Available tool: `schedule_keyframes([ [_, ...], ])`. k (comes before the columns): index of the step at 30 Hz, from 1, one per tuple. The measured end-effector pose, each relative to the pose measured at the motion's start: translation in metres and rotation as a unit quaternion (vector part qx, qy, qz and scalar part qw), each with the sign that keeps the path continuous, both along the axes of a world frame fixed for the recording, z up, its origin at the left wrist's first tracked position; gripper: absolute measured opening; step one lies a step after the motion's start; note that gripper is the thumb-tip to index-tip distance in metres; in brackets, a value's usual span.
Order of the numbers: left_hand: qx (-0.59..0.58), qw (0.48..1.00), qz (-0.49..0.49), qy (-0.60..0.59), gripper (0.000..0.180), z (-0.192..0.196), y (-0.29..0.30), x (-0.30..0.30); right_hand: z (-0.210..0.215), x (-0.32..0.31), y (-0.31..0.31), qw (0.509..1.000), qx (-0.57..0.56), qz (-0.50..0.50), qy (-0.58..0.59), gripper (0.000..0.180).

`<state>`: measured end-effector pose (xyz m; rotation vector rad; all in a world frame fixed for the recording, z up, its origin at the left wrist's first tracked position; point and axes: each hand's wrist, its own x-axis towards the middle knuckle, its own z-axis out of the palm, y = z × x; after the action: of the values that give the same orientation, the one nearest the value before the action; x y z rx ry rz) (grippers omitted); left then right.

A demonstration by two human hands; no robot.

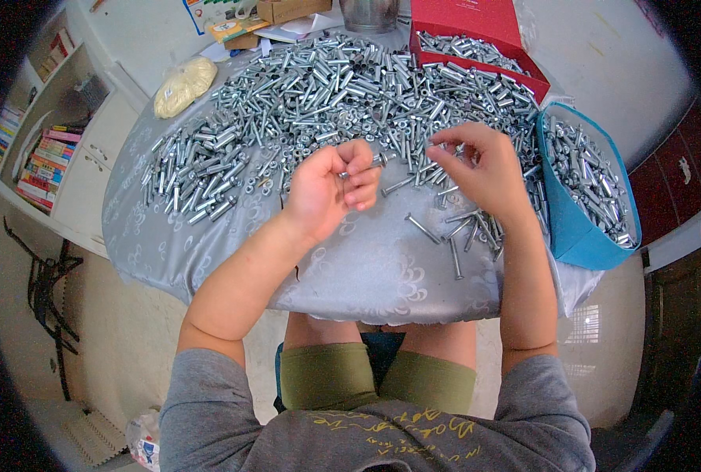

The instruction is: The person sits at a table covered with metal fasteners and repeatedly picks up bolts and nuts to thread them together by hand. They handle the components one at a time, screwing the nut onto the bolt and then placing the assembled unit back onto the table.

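Note:
My left hand [333, 187] is closed with its palm turned up. A silvery metal bolt [381, 160] pokes out past its fingertips, and the rest of it is hidden by the fingers. Just to the right, my right hand [482, 171] hovers over the front of the heap with thumb and forefinger almost meeting. Whatever lies between those fingertips is too small to make out. A large heap of metal bolts and sleeves [311, 86] spreads behind both hands. Several loose long bolts [456, 258] lie below my right hand, near the front of the table.
The round table has a silver-grey patterned cloth [350, 275]. At its right edge stands a blue fabric bin [594, 236] full of bolt parts. Farther back are a red box [476, 22] of parts and a metal bucket [370, 14]. A pale yellow bag [185, 86] lies at the left.

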<state>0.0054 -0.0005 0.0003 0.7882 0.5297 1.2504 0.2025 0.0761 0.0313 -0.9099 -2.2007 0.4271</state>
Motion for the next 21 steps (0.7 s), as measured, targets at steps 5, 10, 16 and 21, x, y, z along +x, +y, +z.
schedule_keyframes([
  [5,0.015,1.0,-0.026,0.002,0.01,-0.002,0.001,0.0,-0.012,-0.017,-0.011,0.992,-0.027,0.084,0.089,0.018],
  [10,0.021,1.0,-0.011,-0.001,0.011,0.0,0.0,0.0,-0.014,-0.02,-0.014,0.986,-0.088,0.09,0.113,0.019],
  [16,0.021,1.0,-0.01,0.011,0.011,0.001,0.0,0.0,-0.016,-0.021,-0.013,0.975,-0.143,0.098,0.142,0.019],
  [21,0.016,1.0,-0.013,0.014,0.011,-0.001,0.0,0.001,-0.017,-0.022,-0.014,0.969,-0.163,0.122,0.14,0.018],
])
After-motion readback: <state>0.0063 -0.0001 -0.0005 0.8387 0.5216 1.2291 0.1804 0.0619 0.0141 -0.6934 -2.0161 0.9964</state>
